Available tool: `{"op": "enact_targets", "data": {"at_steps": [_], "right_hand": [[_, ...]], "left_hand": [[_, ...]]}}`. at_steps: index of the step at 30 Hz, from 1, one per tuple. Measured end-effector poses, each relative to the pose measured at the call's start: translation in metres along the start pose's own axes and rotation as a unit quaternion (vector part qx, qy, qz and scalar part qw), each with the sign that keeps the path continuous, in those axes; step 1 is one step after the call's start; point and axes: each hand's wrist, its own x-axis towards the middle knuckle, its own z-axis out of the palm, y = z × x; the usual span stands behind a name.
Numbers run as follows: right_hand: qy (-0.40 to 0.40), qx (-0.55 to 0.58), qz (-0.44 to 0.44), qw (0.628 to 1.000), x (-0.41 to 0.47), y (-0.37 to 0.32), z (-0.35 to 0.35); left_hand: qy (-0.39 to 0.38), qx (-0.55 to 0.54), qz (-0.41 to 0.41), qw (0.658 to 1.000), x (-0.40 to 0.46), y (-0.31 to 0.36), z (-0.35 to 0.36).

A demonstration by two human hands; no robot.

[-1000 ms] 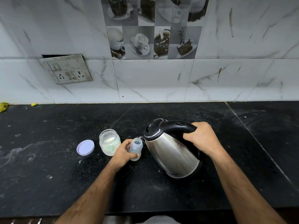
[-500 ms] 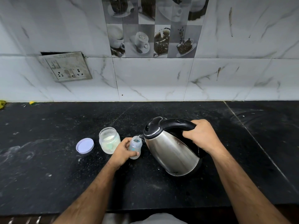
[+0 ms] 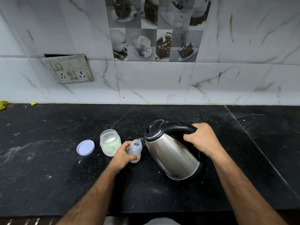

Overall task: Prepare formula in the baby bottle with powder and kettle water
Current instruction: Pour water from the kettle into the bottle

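A small clear baby bottle (image 3: 136,149) stands uncapped on the black counter (image 3: 48,168), with my left hand (image 3: 122,155) wrapped around its left side. My right hand (image 3: 203,140) grips the black handle of a steel kettle (image 3: 172,153). The kettle is tilted to the left, its spout right over the bottle's mouth, and a thin stream of water runs into the bottle. Left of the bottle stands an open glass jar (image 3: 110,144) with white powder inside. Its pale lilac lid (image 3: 85,147) lies flat further left.
A tiled wall rises behind the counter, with a switch and socket plate (image 3: 69,70) at the left. Small yellow scraps (image 3: 3,104) lie at the counter's far left back edge. The counter's front edge runs just below my forearms.
The kettle has tipped slightly further towards the bottle, and water now runs from the spout. Both hands keep the same hold.
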Motion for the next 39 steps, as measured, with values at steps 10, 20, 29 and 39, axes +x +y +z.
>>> {"op": "enact_targets", "data": {"at_steps": [10,20,29,39], "right_hand": [[0.002,-0.004,-0.001,1.000,-0.0015,-0.0018,0.0009],[0.002,0.000,-0.005,1.000,-0.0033,-0.0040,0.0019],[0.004,-0.009,-0.007,1.000,-0.0034,-0.0042,0.0023],[0.003,-0.006,-0.001,1.000,-0.0073,-0.0076,-0.0014]], "left_hand": [[0.000,-0.007,0.001,1.000,-0.0020,0.0004,0.0012],[0.008,-0.014,0.003,1.000,-0.0062,-0.0028,-0.0003],[0.009,-0.017,0.004,1.000,-0.0064,-0.0042,-0.0002],[0.009,-0.012,0.003,1.000,-0.0081,-0.0050,0.0000]]}}
